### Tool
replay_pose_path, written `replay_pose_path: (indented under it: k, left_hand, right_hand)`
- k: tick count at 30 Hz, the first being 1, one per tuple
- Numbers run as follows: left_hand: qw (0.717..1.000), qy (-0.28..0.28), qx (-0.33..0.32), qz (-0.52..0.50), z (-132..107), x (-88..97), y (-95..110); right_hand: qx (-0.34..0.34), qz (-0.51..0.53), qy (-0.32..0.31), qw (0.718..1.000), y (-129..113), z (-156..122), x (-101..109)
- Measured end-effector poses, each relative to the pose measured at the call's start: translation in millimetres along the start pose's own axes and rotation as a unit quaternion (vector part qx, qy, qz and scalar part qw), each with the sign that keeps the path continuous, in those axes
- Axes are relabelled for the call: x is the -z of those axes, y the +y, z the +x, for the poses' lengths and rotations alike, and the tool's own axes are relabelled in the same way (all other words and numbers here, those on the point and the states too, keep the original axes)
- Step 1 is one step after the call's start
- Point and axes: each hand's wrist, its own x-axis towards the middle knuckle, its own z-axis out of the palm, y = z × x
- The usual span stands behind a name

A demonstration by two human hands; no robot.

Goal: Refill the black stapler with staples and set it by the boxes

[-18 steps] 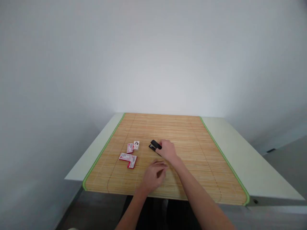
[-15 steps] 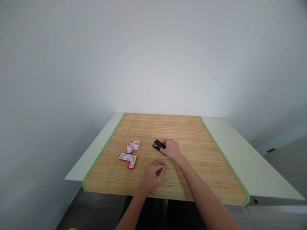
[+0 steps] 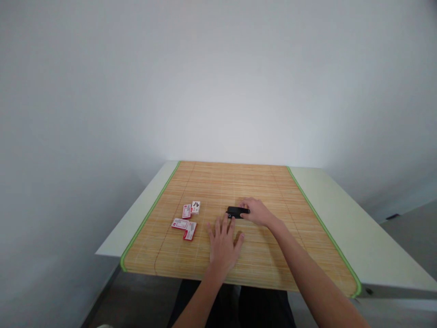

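A black stapler [image 3: 235,212] lies roughly crosswise on the bamboo mat [image 3: 239,182], its front end pointing left. My right hand [image 3: 256,211] grips the stapler's right end between thumb and fingers. Just in front of it, my left hand [image 3: 223,243] rests flat on the mat with fingers spread. Its fingertips reach the stapler's front end; whether they press on it I cannot tell. Left of my hands lie several small red-and-white boxes, among them a box with a stapler-like picture [image 3: 195,207] and a labelled box [image 3: 190,231] nearest me.
The mat has green edging [image 3: 150,214] and covers the middle of a white table [image 3: 327,205]. Its near edge hangs at the table's front, above my dark-clothed legs [image 3: 262,305]. A pale wall [image 3: 225,91] stands directly behind the table.
The stapler has turned from slanting to nearly crosswise and shifted slightly right with my right hand. My left hand has opened from curled fingers and moved forward to the stapler's front end.
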Motion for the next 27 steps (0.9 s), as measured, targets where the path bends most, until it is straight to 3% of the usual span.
replay_pose_path:
  k: [9,17,23,27]
  left_hand:
    - [1.000,0.003,0.016,0.007,3,-6.3,1]
    - [1.000,-0.010,0.025,-0.005,3,-8.5,1]
    - [1.000,-0.010,0.022,-0.007,3,-7.7,0]
    - [1.000,-0.001,0.022,-0.004,3,-8.8,0]
  right_hand:
    - [-0.007,0.025,-0.010,1.000,2,2,0]
    - [0.003,0.039,-0.008,0.999,-21,12,-7]
    - [0.017,0.086,0.016,0.996,-15,-2,13]
    - [-0.015,0.175,0.063,0.982,2,-25,28]
